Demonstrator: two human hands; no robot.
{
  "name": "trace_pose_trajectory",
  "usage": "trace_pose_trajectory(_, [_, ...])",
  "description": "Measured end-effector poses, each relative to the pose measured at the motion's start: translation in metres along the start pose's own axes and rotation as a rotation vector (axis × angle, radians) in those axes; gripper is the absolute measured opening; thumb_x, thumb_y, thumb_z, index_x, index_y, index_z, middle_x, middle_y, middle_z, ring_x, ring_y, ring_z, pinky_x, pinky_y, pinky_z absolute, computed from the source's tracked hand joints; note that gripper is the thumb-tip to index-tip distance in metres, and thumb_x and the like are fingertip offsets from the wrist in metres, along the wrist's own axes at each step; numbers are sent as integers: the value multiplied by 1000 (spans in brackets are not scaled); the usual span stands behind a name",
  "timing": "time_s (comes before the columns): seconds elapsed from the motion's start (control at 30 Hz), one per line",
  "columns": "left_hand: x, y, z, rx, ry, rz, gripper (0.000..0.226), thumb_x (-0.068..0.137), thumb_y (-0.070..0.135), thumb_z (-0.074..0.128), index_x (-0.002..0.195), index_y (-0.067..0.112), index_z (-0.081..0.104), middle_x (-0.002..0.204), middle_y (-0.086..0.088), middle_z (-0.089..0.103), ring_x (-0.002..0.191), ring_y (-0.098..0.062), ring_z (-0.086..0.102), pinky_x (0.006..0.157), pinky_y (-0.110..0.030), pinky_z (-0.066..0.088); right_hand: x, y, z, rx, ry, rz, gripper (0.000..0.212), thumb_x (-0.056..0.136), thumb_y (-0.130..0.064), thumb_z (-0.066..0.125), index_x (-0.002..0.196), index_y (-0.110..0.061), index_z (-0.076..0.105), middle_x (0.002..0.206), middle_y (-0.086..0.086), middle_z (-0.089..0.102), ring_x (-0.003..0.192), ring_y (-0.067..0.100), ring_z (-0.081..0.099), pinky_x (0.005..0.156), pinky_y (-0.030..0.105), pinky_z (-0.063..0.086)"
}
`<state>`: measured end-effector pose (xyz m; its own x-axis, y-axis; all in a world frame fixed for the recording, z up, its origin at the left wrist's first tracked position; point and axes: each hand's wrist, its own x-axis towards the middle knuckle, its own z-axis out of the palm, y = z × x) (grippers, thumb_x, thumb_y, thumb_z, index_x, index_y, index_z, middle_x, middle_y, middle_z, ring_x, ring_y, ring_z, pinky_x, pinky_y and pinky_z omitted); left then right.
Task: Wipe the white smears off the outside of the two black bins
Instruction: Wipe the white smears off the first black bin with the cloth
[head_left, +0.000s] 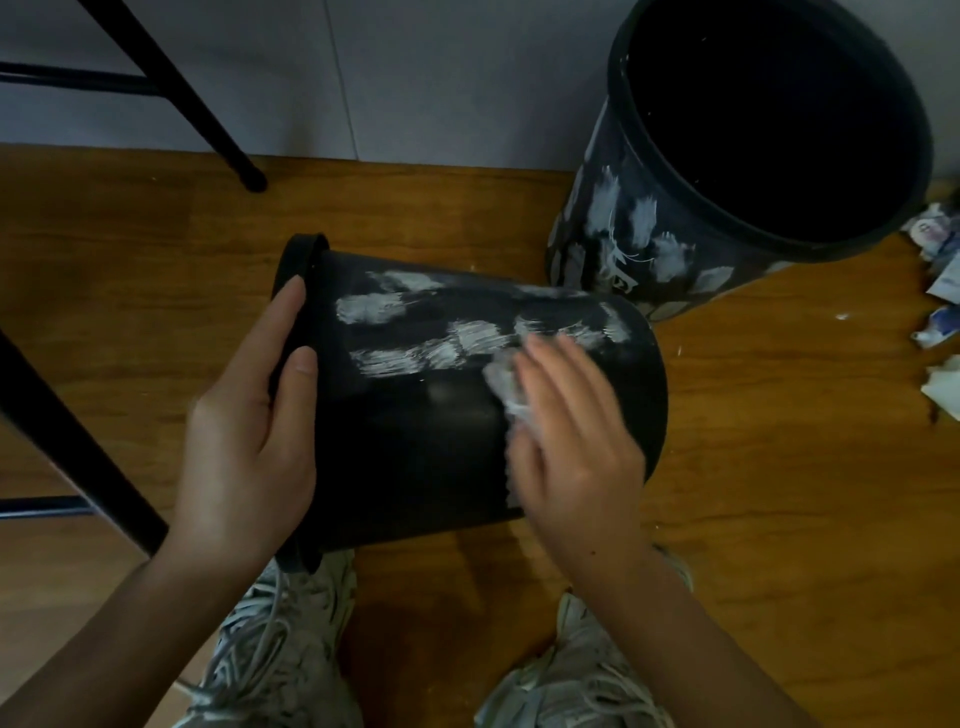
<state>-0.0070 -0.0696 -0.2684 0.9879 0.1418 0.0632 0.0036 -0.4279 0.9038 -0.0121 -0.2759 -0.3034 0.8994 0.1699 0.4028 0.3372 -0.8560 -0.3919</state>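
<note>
Two bins (467, 395) are getting cleaned and the first is only partway done. It's lying on its side on the wood floor (779, 493) w/ its mouth toward the left hand (249, 431), whose fingers are curling over the rim (298, 260) and gripping it. The right hand (576, 431) is pressing a white wipe (504, 384) flat on the wall, fingers fairly straight and blurring. White smears (415, 332) are sitting just beyond those fingertips, toward the far side. Next move, I'd guess: push the wipe up thru them, then roll the bin. The 2nd bin (727, 171) is standing upright farther right, heavily smeared, not yet touched.
</note>
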Motion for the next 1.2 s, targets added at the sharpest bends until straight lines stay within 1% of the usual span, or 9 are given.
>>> trace_pose_trajectory(0.07, [-1,-3,-1,16,3,28,43,101,11,39,145,9,36,124,34,42,111,24,45,87,0,40,-5,18,-8,-34,35,86,36,97,-8,46,130,3,54,137,15,54,136,26,43,115,33,33])
trace_pose_trajectory(0.13, [-3,-6,-1,61,9,55,42,102,11,38,144,8,36,121,41,43,112,23,44,87,1,39,-8,29,-12,-47,79,125,36,96,-7,47,130,4,54,137,15,54,135,26,42,115,30,32])
trace_pose_trajectory(0.33, [-8,-4,-2,201,34,44,44,100,15,38,140,32,27,102,56,44,87,33,44,71,6,38,-22,33,-8,-39,146,113,35,94,-3,48,126,7,56,134,18,55,133,30,45,115,33,33])
trace_pose_trajectory(0.4, [4,0,-4,174,65,-35,49,101,22,42,143,41,26,107,44,51,94,31,45,75,-5,44,-21,33,-7,-36,152,103,34,94,-2,48,126,8,56,133,18,55,133,30,44,115,32,33])
trace_pose_trajectory(0.5, [32,5,-5,141,61,-226,51,100,36,44,147,38,25,113,14,56,93,6,55,68,-15,37,-22,34,-6,-41,163,89,34,94,-1,49,126,8,56,133,19,55,132,32,44,115,33,33])
trace_pose_trajectory(0.73, [57,16,1,277,-34,-150,33,103,25,39,134,23,48,94,18,52,66,12,45,57,-5,39,-23,30,-6,-61,124,43,34,92,0,51,124,9,57,131,22,57,132,34,45,113,39,37])
trace_pose_trajectory(0.9, [54,11,-1,267,-12,-155,41,102,28,39,143,25,43,120,17,46,107,2,43,80,-12,34,7,8,-5,-57,32,4,33,96,-8,48,124,5,60,131,17,59,131,28,48,114,28,33])
trace_pose_trajectory(1.03, [55,12,0,253,-1,-159,40,103,26,40,142,22,44,120,16,45,104,9,41,76,0,33,4,13,-9,-66,-37,-12,34,98,-11,45,127,1,59,135,13,57,134,25,45,116,27,30])
trace_pose_trajectory(1.2, [53,12,-1,251,-3,-146,41,102,23,41,143,19,45,122,17,43,101,13,38,66,10,28,-2,40,-23,-128,-15,237,35,97,-11,45,129,-2,56,135,12,57,134,20,43,116,18,21])
